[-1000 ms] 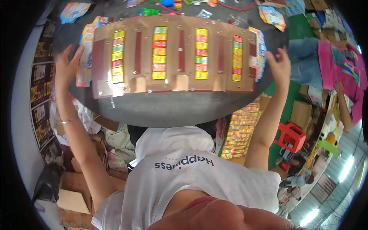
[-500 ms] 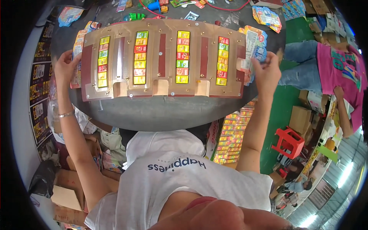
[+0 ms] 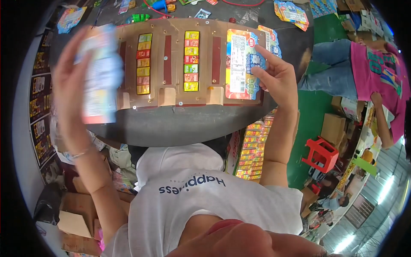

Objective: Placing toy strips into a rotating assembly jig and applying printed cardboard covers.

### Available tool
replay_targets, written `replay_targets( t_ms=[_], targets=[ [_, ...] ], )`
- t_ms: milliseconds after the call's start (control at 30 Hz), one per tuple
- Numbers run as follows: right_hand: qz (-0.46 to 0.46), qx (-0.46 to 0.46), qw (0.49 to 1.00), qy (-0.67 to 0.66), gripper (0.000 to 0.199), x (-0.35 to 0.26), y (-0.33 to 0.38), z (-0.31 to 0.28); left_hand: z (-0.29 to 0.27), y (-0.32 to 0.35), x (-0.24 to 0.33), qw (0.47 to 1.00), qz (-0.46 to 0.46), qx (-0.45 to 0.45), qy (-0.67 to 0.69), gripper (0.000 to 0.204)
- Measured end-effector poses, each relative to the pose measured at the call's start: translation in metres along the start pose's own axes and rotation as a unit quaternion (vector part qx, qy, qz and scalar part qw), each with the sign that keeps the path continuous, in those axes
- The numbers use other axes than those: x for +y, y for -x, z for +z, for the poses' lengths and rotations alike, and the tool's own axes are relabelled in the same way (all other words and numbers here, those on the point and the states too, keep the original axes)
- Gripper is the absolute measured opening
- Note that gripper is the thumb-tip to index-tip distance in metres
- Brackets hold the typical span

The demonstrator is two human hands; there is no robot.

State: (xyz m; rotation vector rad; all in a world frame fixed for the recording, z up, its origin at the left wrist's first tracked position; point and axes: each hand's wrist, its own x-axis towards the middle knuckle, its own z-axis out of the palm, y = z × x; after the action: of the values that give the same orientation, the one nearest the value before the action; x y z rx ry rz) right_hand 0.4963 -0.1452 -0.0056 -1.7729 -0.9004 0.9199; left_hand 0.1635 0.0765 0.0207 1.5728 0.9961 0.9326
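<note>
My left hand (image 3: 70,81) has the left card (image 3: 102,73) gripped along its outer side, over the left end of the board (image 3: 206,51); both are too blurred to show exactly how my fingers close on it, or whether the card touches the board. My right hand (image 3: 278,81) has its thumb and forefinger at the wavy side of the right card (image 3: 237,64), which lies across the board's right end. I cannot tell whether those tips pinch the card or only press it

I judge the step in hand to be placing a card at each end of the board. The next move, I'd say, calls for squaring the right card to the board and bringing the left one down flat, with a light touch so neither edge bends

The board is brown, flat and smooth, dotted with small metal studs, with notches along its side nearest me. Two rows of small shiny packs (image 3: 144,64), yellow, red, pink and green, run across the board's middle part, with dark red strips (image 3: 168,55) between and beside them. The right card looks thin and glossy, straight on its left side and scalloped on the other. Another card (image 3: 270,38) shows just past the board's right end. Under the board is a dull black table (image 3: 184,124); beyond the board's far side are a ridged green plastic piece (image 3: 140,17) and a loose pile of cards (image 3: 291,15), farther right
</note>
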Motion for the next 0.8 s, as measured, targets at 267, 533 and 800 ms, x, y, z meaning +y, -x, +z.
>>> replay_targets(
  t_ms=[267, 533, 800],
  targets=[
    [-0.155, 0.084, 0.894, 0.412, 0.074, -0.015, 0.019, 0.02, 0.149, 0.033, 0.003, 0.924, 0.161, -0.002, -0.348, 0.037],
    [-0.136, 0.031, 0.952, 0.273, 0.084, 0.0, 0.028, 0.011, 0.117, 0.043, 0.005, 0.821, 0.249, -0.204, -0.472, 0.061],
    [-0.191, 0.003, 0.95, 0.248, 0.077, 0.014, 0.025, -0.004, 0.096, 0.034, 0.01, 0.797, 0.335, -0.249, -0.437, 0.079]
  ],
)
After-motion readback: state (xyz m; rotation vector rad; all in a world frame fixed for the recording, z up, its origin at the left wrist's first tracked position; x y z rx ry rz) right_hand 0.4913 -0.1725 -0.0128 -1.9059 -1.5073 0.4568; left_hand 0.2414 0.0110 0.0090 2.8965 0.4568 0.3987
